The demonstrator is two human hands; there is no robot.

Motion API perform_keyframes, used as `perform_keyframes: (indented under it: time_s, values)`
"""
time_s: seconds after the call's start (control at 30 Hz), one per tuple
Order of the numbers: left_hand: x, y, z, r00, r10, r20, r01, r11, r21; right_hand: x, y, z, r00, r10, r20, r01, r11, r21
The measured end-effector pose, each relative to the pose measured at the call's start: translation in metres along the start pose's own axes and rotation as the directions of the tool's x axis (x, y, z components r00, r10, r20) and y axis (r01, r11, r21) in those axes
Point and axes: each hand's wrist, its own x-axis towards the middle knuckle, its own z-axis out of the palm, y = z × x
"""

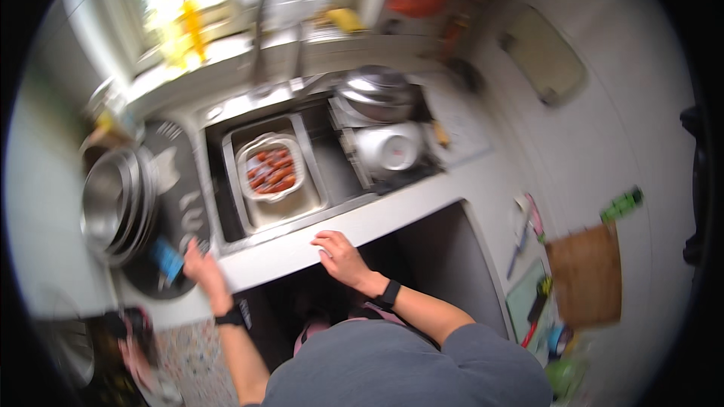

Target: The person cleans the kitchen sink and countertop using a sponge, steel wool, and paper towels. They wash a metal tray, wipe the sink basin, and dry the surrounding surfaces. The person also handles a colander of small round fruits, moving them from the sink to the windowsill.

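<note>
My left hand is at the front left of the counter, beside a small blue packet on a dark oval mat. Motion blur hides whether its fingers grip the packet. My right hand hovers by the front edge of the white counter, fingers loosely bent and nothing in them. Ahead of both hands, a white basket of reddish-brown, sausage-like pieces sits in a rectangular steel basin inside the sink.
Steel bowls stand nested on the mat. A metal pot and an upturned white bowl rest on a rack at the sink's right. The faucet rises behind. Farther right are a knife and a wooden board.
</note>
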Motion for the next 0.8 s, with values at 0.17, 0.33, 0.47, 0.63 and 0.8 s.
perform_keyframes:
  time_s: [0.17, 0.33, 0.47, 0.63, 0.8]
  values:
    - [0.009, -0.017, -0.003, 0.993, 0.006, -0.119, 0.008, 0.993, 0.12, -0.01, 0.03, -0.087, 0.94, 0.153, -0.305, -0.176, 0.983, -0.047]
    - [0.013, -0.042, 0.012, 0.991, -0.098, -0.091, 0.113, 0.979, 0.169, -0.066, 0.085, -0.199, 0.718, 0.289, -0.633, -0.487, 0.858, -0.161]
    - [0.027, -0.055, 0.012, 0.985, -0.123, -0.117, 0.147, 0.963, 0.227, -0.121, 0.131, -0.278, 0.603, 0.283, -0.746, -0.685, 0.663, -0.302]
    - [0.021, -0.022, 0.005, 0.958, -0.107, -0.267, 0.252, 0.758, 0.602, -0.076, 0.151, -0.353, 0.558, 0.529, -0.64, -0.627, 0.773, 0.092]
    - [0.007, 0.06, -0.003, 0.992, -0.081, -0.099, 0.095, 0.985, 0.144, 0.015, 0.093, -0.413, 0.803, 0.489, -0.341, -0.282, 0.816, 0.505]
